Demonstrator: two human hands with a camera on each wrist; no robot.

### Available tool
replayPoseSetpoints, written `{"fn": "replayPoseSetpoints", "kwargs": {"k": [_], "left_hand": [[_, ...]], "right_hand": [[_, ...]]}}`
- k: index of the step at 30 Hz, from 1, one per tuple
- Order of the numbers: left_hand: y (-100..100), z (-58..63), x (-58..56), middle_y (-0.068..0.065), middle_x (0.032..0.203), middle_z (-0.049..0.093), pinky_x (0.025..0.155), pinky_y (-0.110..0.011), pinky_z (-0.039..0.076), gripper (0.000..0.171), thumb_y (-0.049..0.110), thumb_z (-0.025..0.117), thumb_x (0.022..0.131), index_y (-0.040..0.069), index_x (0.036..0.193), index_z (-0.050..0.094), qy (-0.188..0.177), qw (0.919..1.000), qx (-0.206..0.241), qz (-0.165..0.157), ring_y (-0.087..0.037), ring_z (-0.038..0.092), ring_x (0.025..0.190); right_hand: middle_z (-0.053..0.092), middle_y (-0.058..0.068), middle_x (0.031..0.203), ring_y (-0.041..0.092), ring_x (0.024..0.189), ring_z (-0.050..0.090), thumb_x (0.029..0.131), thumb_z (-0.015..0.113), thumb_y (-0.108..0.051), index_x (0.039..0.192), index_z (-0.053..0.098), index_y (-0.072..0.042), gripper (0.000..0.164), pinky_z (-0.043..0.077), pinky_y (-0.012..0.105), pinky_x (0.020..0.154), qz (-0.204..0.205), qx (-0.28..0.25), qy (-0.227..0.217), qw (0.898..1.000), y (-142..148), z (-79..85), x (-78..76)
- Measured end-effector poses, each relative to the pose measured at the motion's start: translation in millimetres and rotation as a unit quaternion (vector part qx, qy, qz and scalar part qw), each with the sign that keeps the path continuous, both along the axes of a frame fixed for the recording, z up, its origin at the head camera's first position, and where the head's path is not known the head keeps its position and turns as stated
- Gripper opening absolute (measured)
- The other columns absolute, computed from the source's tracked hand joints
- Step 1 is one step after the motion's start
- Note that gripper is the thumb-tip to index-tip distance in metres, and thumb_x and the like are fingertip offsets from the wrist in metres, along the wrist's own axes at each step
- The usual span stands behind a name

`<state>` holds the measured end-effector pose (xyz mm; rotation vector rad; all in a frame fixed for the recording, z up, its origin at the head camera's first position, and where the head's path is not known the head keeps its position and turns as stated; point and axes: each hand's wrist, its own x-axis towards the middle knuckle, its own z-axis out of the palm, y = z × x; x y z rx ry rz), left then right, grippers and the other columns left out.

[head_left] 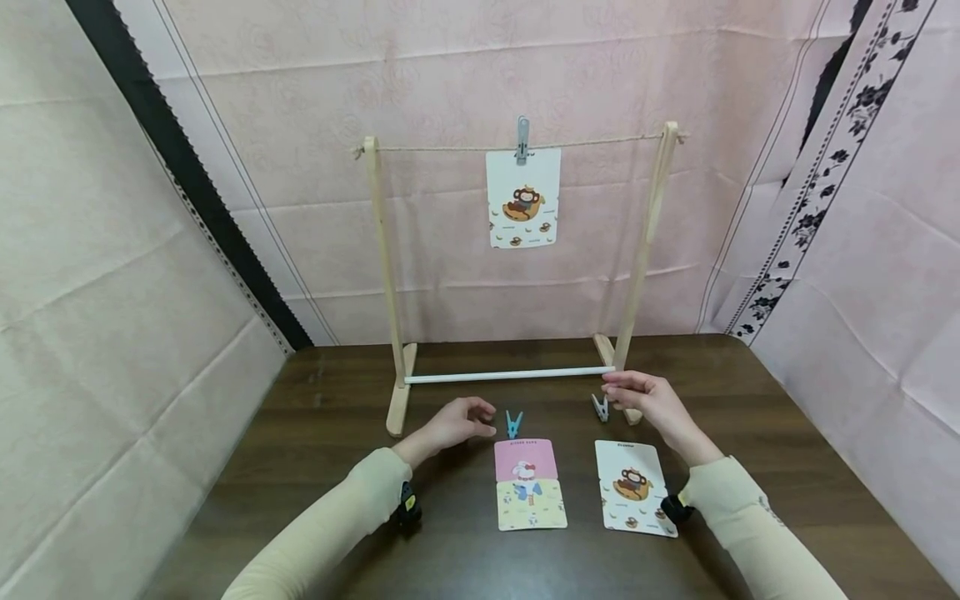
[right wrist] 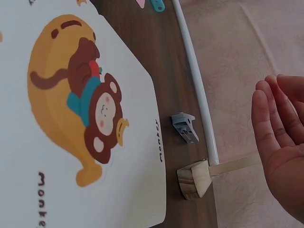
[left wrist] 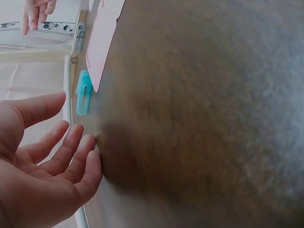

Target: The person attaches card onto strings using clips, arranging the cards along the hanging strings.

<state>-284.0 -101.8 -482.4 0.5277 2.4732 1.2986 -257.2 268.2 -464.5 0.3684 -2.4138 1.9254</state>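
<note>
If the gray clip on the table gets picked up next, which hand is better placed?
Probably the right hand: it holds nothing visible, and its fingertips are close to the gray clip. The left hand is farther off, nearer the blue clip.

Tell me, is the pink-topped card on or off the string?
Off: the pink-topped card lies on the table; only a monkey card hangs from the string.

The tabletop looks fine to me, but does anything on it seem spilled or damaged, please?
Nothing stands out: on the tabletop, the pink-topped card and monkey card look whole, and no spill shows.
</note>
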Motion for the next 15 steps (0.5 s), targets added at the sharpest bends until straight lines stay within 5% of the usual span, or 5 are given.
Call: {"fn": "replayPoseSetpoints", "kwargs": {"k": [15], "left_hand": [[9.2, -7.9, -0.8, -0.005, 0.108, 0.065, 0.076, -0.031, 0.051, 0.036, 0.019, 0.078, 0.089, 0.004, 0.120, 0.066, 0.007, 0.9994, -0.025, -0.023, -0.019, 0.056, 0.095]], "right_hand": [[0.073, 0.011, 0.110, 0.028, 0.097, 0.071, 0.098, 0.067, -0.013, 0.131, 0.059, 0.006, 0.039, 0.059, 0.035, 0.081, -0.002, -0.015, 0.000, 1.000, 0.9, -7.8, -1.5]]}}
